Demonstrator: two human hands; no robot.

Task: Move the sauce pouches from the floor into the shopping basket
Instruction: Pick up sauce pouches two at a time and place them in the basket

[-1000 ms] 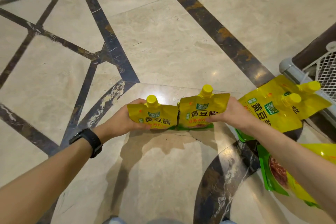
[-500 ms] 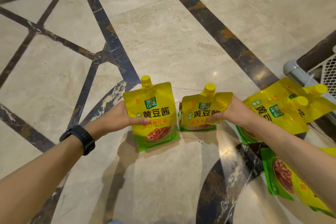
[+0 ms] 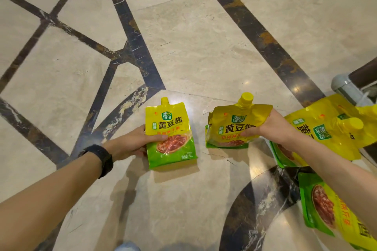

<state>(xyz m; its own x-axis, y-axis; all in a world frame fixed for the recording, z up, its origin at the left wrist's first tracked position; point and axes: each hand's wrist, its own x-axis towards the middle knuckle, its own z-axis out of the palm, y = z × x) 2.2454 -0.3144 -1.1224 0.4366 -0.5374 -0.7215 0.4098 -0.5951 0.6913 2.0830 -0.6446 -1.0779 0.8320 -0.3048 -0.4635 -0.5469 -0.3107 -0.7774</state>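
My left hand [image 3: 130, 141] grips the left edge of a yellow-and-green sauce pouch [image 3: 170, 137] that faces me, spout up, low over the floor. My right hand [image 3: 269, 126] holds a second sauce pouch [image 3: 232, 126] by its upper right corner; its bottom touches or nearly touches the floor. Further right, two more pouches [image 3: 326, 128] lie overlapped on the floor beside the shopping basket [image 3: 346, 87], of which only a grey corner shows at the right edge. Another pouch [image 3: 326, 210] lies under my right forearm at the lower right.
The floor is beige marble with dark inlaid bands [image 3: 265, 32]. A dark wooden piece [image 3: 365, 73] sits behind the basket corner. A bit of my blue clothing [image 3: 126, 246] shows at the bottom edge. A black watch is on my left wrist.
My left hand tipped its pouch up so the whole front now faces me and moved it left, apart from the other pouch. The right hand kept its hold on the second pouch.
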